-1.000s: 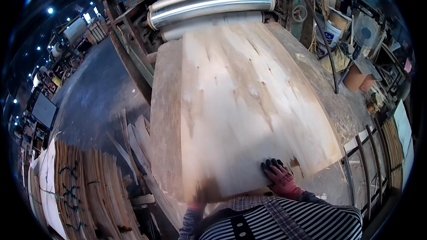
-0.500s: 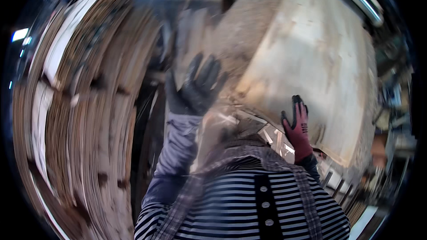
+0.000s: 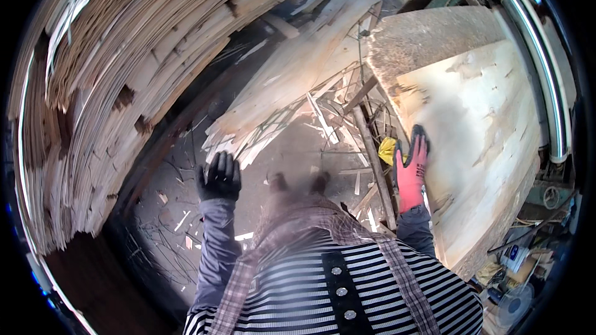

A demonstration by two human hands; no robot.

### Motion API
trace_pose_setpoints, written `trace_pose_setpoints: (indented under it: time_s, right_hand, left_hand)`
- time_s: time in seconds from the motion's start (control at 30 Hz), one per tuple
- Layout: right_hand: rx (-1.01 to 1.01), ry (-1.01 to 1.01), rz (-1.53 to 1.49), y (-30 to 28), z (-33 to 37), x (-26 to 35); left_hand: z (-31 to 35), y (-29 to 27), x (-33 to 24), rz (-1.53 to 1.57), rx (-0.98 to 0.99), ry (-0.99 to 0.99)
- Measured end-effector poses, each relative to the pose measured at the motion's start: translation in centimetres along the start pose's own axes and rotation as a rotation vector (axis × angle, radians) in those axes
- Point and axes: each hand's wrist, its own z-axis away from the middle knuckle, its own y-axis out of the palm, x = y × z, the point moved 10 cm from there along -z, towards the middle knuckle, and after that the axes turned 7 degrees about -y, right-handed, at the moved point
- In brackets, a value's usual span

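My left hand, in a black glove, hangs above the littered floor with its fingers stretched out. It is nearest to the ragged lower end of several pale wood veneer sheets lying on the floor; I cannot tell whether it touches them. My right hand, in a red glove with black fingertips, is at the left edge of a pale veneer sheet. Its fingers are straight and the thumb stands apart. That sheet lies on a rough, brownish board surface. Neither hand grips anything.
A tall stack of veneer sheets fills the left side. A shiny metal roller runs along the right. Wood scraps, a bar and a crumpled yellow thing lie between. A white bucket stands at lower right.
The view has swung, bringing the floor and the veneer sheets on it into sight. My left hand has gone from raised and spread to lower down. My right hand stays by the sheet's edge.
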Motion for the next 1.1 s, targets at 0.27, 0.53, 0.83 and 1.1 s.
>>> trace_pose_setpoints:
  time_s: [0.27, 0.53, 0.83, 1.1]
  right_hand:
    - [0.211, -0.424, -0.383, 5.5, 4.3, 26.2]
    - [0.307, -1.075, -0.703, 8.8, 16.8, 61.4]
    - [0.492, -1.342, -1.062, 4.8, 19.8, 86.3]
    - [1.504, -1.241, -1.857, -3.0, 30.9, 114.7]
  left_hand:
    - [13.3, -13.8, -14.2, 0.236, 0.013, 0.237]
    - [29.4, -26.9, -33.2, 0.375, -0.19, 0.642]
    - [34.0, -35.5, -47.0, 0.414, -0.173, 0.832]
    - [41.0, -43.2, -55.1, 0.587, -0.246, 0.955]
